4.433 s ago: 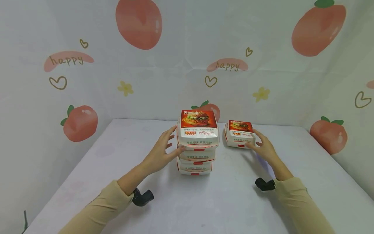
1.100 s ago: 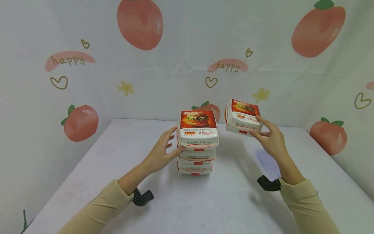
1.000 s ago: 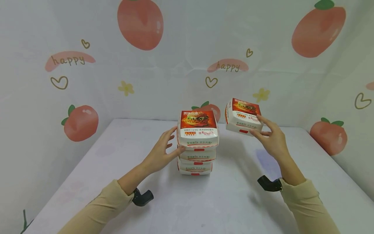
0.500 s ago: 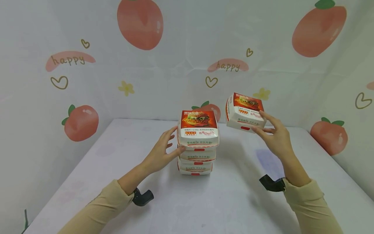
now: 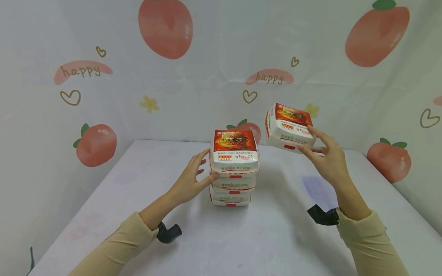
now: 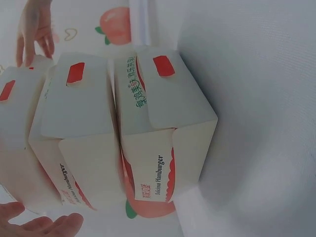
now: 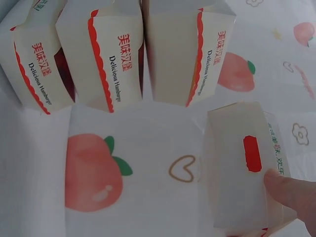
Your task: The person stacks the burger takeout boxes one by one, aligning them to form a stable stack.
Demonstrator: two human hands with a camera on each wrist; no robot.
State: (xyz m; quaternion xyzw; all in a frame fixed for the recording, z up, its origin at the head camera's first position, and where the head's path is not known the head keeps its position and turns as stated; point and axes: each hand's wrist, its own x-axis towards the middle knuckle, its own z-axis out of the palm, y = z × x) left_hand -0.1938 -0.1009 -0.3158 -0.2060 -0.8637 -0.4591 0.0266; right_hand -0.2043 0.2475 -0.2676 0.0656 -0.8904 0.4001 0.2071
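Note:
Three white hamburger boxes stand in a stack, the top one [image 5: 235, 153] with a red burger picture on its lid. My left hand [image 5: 190, 180] rests against its left side, fingers fairly straight along it and thumb by the front corner. In the left wrist view, fingertips [image 6: 64, 224] lie beside the boxes' side. My right hand [image 5: 329, 159] pinches another hamburger box [image 5: 291, 128] by its right edge, thumb in front and fingers on the lid. That box is tilted, raised off the table to the right of the stack. Its red tab and the thumb [image 7: 291, 190] show in the right wrist view.
The lower two boxes [image 5: 232, 184] carry the top one, slightly out of line. A pale patterned cloth [image 5: 172, 245] covers the table, and a printed curtain [image 5: 214, 57] hangs behind. Black curved wrist pieces [image 5: 169, 233] stick out at both cuffs.
My right hand has lifted the hamburger box off the table, and it keeps rising and tilting, up and slightly right. The left hand and the stack have stayed in place.

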